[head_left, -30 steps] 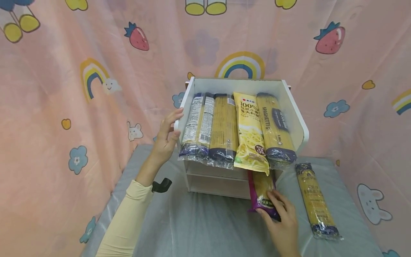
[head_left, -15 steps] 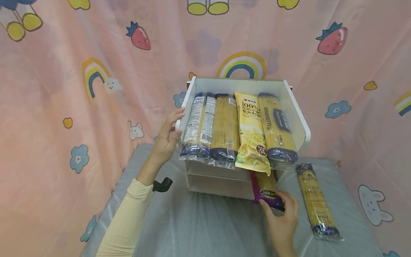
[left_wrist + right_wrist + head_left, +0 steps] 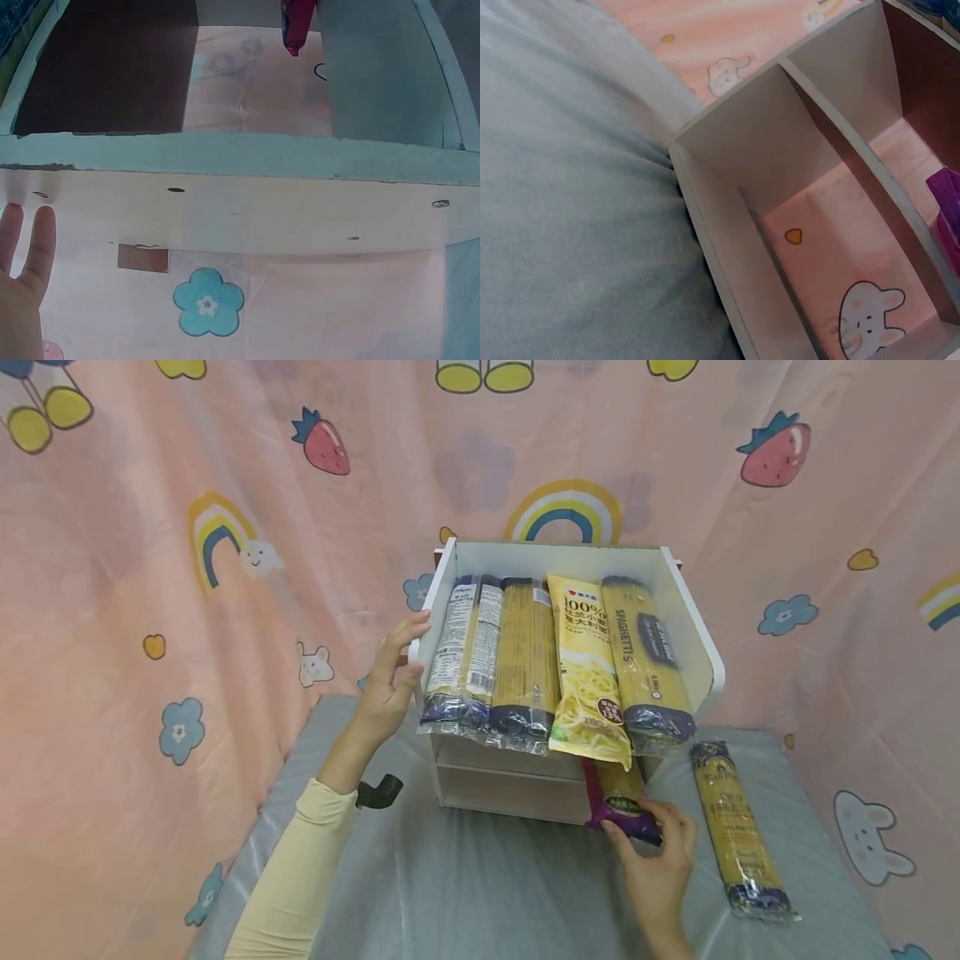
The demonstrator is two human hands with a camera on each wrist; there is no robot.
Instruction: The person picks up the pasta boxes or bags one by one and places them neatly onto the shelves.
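My left hand [image 3: 386, 681] rests on the left side of the white shelf unit [image 3: 693, 652], fingers extended along the panel; the left wrist view catches two fingers [image 3: 39, 251] against it. Low at the unit's right, my right hand [image 3: 660, 860] pinches the near end of a purple-edged pasta packet [image 3: 622, 810] between thumb and fingers. That packet's far part goes in under the top tier, hidden by the packets above. Its purple wrapper [image 3: 946, 214] also shows at the middle compartment in the right wrist view, where the hand itself is out of sight.
Side by side on the top tier lie several pasta packets, including a yellow one [image 3: 588, 677] and a spaghetti packet [image 3: 648, 660]. Another pasta packet [image 3: 738, 831] lies on the grey cloth [image 3: 480, 893] to the right. Behind hangs a pink patterned curtain [image 3: 375, 493].
My right hand has moved a little forward with the purple-edged packet, which reaches farther under the top tier. My left hand stays on the unit's side.
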